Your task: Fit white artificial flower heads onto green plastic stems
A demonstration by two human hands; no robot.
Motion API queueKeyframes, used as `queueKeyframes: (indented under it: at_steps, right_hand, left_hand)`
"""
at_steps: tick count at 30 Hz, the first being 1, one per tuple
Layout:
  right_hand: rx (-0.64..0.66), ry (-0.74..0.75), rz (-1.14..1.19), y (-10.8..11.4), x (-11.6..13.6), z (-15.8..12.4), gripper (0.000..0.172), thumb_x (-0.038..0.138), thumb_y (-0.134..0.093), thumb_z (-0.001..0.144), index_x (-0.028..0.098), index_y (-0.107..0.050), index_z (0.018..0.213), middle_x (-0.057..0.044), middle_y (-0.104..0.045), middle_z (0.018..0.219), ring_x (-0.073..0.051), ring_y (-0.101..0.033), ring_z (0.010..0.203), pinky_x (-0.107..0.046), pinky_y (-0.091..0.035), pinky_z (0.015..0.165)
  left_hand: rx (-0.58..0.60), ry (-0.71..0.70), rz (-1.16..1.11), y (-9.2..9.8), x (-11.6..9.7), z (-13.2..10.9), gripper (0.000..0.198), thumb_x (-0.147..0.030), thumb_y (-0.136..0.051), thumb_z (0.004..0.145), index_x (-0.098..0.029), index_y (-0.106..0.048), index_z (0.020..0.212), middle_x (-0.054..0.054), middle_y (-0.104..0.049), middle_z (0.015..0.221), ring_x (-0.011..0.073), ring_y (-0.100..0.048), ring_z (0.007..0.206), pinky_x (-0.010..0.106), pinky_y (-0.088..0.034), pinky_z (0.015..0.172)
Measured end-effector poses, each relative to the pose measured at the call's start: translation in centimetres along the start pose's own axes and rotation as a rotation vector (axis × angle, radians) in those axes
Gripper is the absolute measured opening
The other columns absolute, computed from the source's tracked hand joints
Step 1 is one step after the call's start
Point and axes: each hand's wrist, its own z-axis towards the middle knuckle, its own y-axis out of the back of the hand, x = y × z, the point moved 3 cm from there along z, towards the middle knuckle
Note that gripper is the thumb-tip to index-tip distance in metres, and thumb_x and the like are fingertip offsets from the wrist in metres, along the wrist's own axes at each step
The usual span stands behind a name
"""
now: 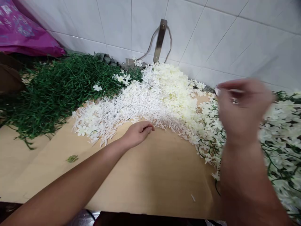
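My left hand is closed, thumb against curled fingers, just in front of a pile of white plastic stems. Whatever it may hold is hidden. Blurred by motion, my right hand is raised at the right with its fingers pinched together. A small white bit shows at its fingertips, too smeared to name. Loose cream artificial blossoms are heaped against the white stems. Below and beside my right hand, white artificial flowers on green stems spread out, partly covered by my forearm.
Green plastic stems form a large heap at the left, with a magenta bag behind. A metal bracket with a cord stands against the tiled wall. Brown cardboard covers the work surface; a green scrap lies on it.
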Motion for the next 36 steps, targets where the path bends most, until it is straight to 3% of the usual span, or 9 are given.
queueKeyframes:
  at_steps: [2,4,7,11,15,19,27,32,36]
  right_hand:
    - [0.228,-0.042,0.199,-4.7,2.3,0.0,0.012,0.014,-0.054,0.083,0.017,-0.065,0.084,-0.010,-0.067,0.086,-0.021,-0.063,0.080,-0.041,-0.053,0.074]
    - [0.422,-0.050,0.221,-9.3,3.8,0.2,0.011,0.015,-0.055,0.083,0.016,-0.067,0.085,-0.010,-0.067,0.088,-0.022,-0.063,0.083,-0.043,-0.053,0.077]
    - [0.522,-0.044,0.081,-14.5,4.7,0.8,0.024,0.015,-0.061,0.083,0.013,-0.067,0.106,-0.016,-0.064,0.105,-0.030,-0.059,0.102,-0.049,-0.049,0.090]
    - [0.613,-0.014,-0.129,-17.9,5.1,1.5,0.030,0.011,-0.057,0.085,0.009,-0.065,0.113,-0.022,-0.059,0.118,-0.037,-0.051,0.116,-0.051,-0.045,0.092]
    - [0.586,-0.017,-0.069,-17.3,5.0,1.6,0.023,0.010,-0.053,0.086,0.009,-0.067,0.104,-0.019,-0.065,0.107,-0.031,-0.058,0.106,-0.048,-0.044,0.092]
    - [0.495,-0.042,0.244,-14.6,4.6,0.0,0.019,0.015,-0.053,0.084,0.015,-0.067,0.097,-0.009,-0.069,0.087,-0.023,-0.063,0.085,-0.042,-0.047,0.083]
    - [0.895,-0.280,0.881,-13.4,6.3,-5.4,0.009,0.025,-0.063,0.080,0.020,-0.056,0.077,0.001,-0.066,0.065,-0.010,-0.055,0.055,-0.026,-0.042,0.054]
    - [0.907,-0.328,0.995,-13.6,6.4,-6.0,0.006,0.020,-0.061,0.080,0.019,-0.057,0.076,0.002,-0.064,0.063,-0.009,-0.056,0.057,-0.025,-0.044,0.056]
    - [0.825,-0.422,1.031,-13.9,5.1,-5.7,0.012,0.019,-0.066,0.078,0.020,-0.054,0.074,0.002,-0.065,0.062,-0.008,-0.055,0.054,-0.025,-0.045,0.058]
  left_hand:
    - [0.010,0.012,0.006,-0.1,0.1,0.0,0.030,-0.037,-0.043,0.090,-0.019,-0.067,0.090,0.002,-0.062,0.076,0.0165,-0.055,0.071,0.027,-0.041,0.065]
    - [0.015,0.008,0.018,-0.1,0.2,0.0,0.031,-0.037,-0.042,0.091,-0.019,-0.067,0.089,0.001,-0.062,0.074,0.0158,-0.055,0.069,0.026,-0.041,0.063]
    - [0.009,-0.017,0.059,-0.1,0.2,0.1,0.030,-0.036,-0.042,0.091,-0.020,-0.067,0.088,0.002,-0.065,0.077,0.0165,-0.058,0.072,0.027,-0.042,0.067]
    - [0.018,-0.044,0.082,-0.1,0.3,0.3,0.029,-0.033,-0.041,0.091,-0.020,-0.067,0.088,0.002,-0.068,0.082,0.0175,-0.061,0.077,0.028,-0.043,0.071]
    - [-0.002,-0.036,-0.009,0.1,0.4,0.5,0.028,-0.032,-0.042,0.090,-0.018,-0.066,0.089,0.005,-0.068,0.087,0.0192,-0.061,0.084,0.031,-0.044,0.077]
    - [-0.169,0.001,-0.253,0.7,0.4,0.6,0.019,-0.027,-0.051,0.086,-0.016,-0.063,0.096,0.006,-0.066,0.094,0.0180,-0.060,0.090,0.030,-0.045,0.084]
    - [-0.339,0.041,-0.681,1.3,0.5,0.5,0.032,-0.035,-0.067,0.077,-0.016,-0.059,0.102,-0.002,-0.060,0.079,0.0093,-0.052,0.067,0.022,-0.042,0.063]
    - [-0.322,0.088,-0.649,1.4,0.7,0.7,0.029,-0.034,-0.076,0.069,-0.016,-0.058,0.083,-0.005,-0.056,0.061,0.0081,-0.049,0.057,0.021,-0.038,0.057]
    - [-0.350,0.116,-0.614,1.5,0.9,0.7,0.018,-0.029,-0.068,0.075,-0.016,-0.057,0.079,-0.005,-0.055,0.057,0.0084,-0.048,0.055,0.022,-0.038,0.057]
